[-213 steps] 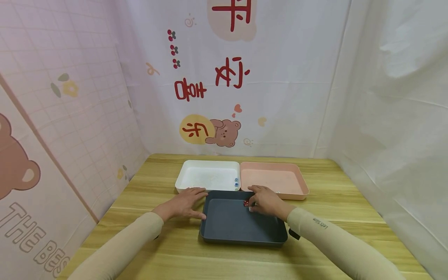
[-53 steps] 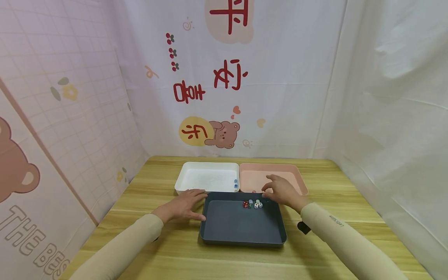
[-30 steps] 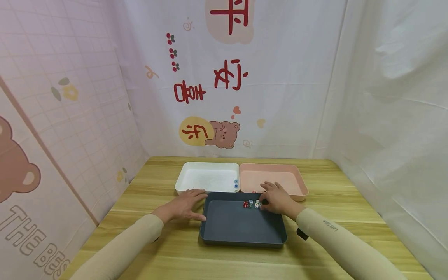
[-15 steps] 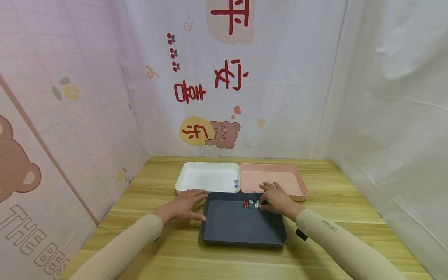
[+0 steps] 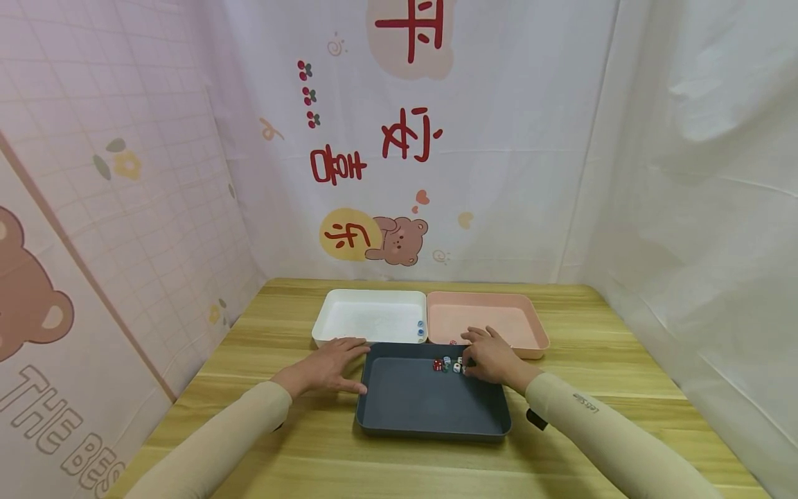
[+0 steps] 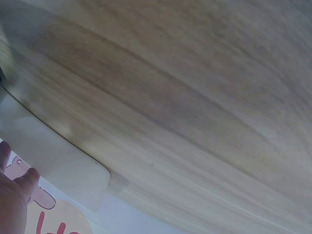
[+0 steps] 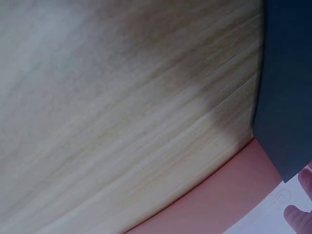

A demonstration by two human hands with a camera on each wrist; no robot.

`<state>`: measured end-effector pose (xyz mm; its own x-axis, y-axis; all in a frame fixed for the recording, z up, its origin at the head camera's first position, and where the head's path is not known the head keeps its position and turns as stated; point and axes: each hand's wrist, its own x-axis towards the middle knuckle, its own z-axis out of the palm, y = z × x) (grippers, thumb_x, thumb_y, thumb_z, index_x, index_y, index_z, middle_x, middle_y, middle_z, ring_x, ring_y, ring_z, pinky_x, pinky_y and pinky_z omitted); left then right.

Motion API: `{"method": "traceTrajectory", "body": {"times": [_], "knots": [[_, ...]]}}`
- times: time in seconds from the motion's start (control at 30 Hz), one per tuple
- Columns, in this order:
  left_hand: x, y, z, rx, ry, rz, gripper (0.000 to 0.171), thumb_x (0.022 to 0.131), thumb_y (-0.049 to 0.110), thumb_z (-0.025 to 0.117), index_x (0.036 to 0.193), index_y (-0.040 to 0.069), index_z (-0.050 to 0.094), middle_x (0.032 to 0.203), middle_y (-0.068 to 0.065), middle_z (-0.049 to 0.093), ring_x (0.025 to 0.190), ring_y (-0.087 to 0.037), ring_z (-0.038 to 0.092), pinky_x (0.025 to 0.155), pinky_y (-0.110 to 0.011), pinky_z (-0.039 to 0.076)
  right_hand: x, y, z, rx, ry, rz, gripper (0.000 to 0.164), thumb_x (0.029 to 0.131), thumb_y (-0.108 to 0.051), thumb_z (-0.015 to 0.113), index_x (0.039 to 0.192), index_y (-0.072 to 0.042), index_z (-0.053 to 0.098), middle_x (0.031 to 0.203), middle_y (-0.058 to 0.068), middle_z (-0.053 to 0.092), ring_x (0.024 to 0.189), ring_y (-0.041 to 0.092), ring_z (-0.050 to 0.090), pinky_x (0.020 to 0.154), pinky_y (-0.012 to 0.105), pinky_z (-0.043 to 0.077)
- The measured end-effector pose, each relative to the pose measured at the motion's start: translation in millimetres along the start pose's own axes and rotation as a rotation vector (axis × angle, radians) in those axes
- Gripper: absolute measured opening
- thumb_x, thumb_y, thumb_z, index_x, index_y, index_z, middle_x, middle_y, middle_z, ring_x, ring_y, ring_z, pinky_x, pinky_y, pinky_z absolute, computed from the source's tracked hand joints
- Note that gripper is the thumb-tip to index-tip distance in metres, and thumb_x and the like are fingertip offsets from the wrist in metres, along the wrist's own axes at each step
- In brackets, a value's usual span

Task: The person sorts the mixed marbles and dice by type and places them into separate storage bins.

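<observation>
Three shallow rectangular trays stand on a pale wood-grain table (image 5: 299, 443): a dark grey tray (image 5: 424, 402) at the lower centre of the frame, a white tray (image 5: 368, 319) behind it to the left and a pink tray (image 5: 486, 315) behind it to the right. Small dice lie near the dark tray's far edge, right of the frame's centre: a red die with white pips (image 5: 438, 364), a white die (image 5: 457, 367) and others too small to tell well. Above them, another red die (image 5: 453, 342) lies inside the pink tray, and little blue pieces (image 5: 420, 332) sit at the white tray's right end. The right hand (image 5: 491, 357) reaches over the dark tray's upper right corner, thumb and forefinger bent down at the right end of the dice; whether they pinch one cannot be told. At the dark tray's left rim, the left hand (image 5: 325, 364) lies with fingers loosely extended and thumb spread, holding nothing. Beige sleeves (image 5: 212, 443) fill both lower corners.
</observation>
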<state>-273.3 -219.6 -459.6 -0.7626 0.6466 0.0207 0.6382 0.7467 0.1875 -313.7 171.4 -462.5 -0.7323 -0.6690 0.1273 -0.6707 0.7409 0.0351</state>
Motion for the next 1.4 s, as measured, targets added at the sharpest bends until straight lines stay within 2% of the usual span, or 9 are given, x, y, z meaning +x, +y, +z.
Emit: {"method": "traceTrajectory", "body": {"times": [0.27,0.7,1.03,1.27,1.4], "knots": [[0.7,-0.4,-0.2,0.002,0.018,0.022,0.092,0.084,0.067,0.065,0.149,0.005,0.044,0.154,-0.018,0.036,0.141,-0.039,0.034,0.114,-0.058,0.026,0,0,-2,0.02,0.012,0.001,0.009,0.079,-0.028,0.083,0.082,-0.021,0.078,0.132,0.019,0.06,0.134,0.043,0.043,0.108,0.069,0.028],[1.9,-1.5,2.1,0.016,0.02,0.023,0.092,0.084,0.069,0.063,0.149,0.006,0.044,0.154,-0.018,0.037,0.14,-0.039,0.035,0.114,-0.056,0.027,3,5,-11,0.008,0.112,-0.004,0.012,0.077,-0.026,0.084,0.078,-0.019,0.076,0.124,0.02,0.063,0.122,0.04,0.052,0.102,0.065,0.038],[0.9,-1.3,1.9,0.016,0.012,0.009,0.092,0.084,0.07,0.062,0.15,0.009,0.043,0.155,-0.017,0.035,0.142,-0.037,0.033,0.116,-0.054,0.025,3,17,-24,0.028,0.15,0.038,0.008,0.08,-0.026,0.081,0.081,-0.019,0.077,0.126,0.021,0.062,0.122,0.04,0.054,0.102,0.063,0.039],[0.5,-1.2,2.1,0.019,0.013,0.006,0.092,0.084,0.071,0.062,0.15,0.01,0.043,0.156,-0.016,0.035,0.142,-0.036,0.033,0.116,-0.053,0.025,0,31,-36,0.087,0.159,0.081,0.007,0.082,-0.024,0.08,0.084,-0.017,0.078,0.127,0.024,0.061,0.122,0.042,0.053,0.1,0.062,0.041],[0.7,-1.3,2.6,0.028,0.013,0.007,0.092,0.084,0.071,0.061,0.15,0.01,0.043,0.156,-0.015,0.035,0.142,-0.036,0.033,0.116,-0.053,0.025,-2,41,-40,0.062,0.176,0.105,0.007,0.081,-0.025,0.081,0.083,-0.019,0.079,0.123,0.021,0.064,0.12,0.038,0.056,0.101,0.057,0.042]]}}
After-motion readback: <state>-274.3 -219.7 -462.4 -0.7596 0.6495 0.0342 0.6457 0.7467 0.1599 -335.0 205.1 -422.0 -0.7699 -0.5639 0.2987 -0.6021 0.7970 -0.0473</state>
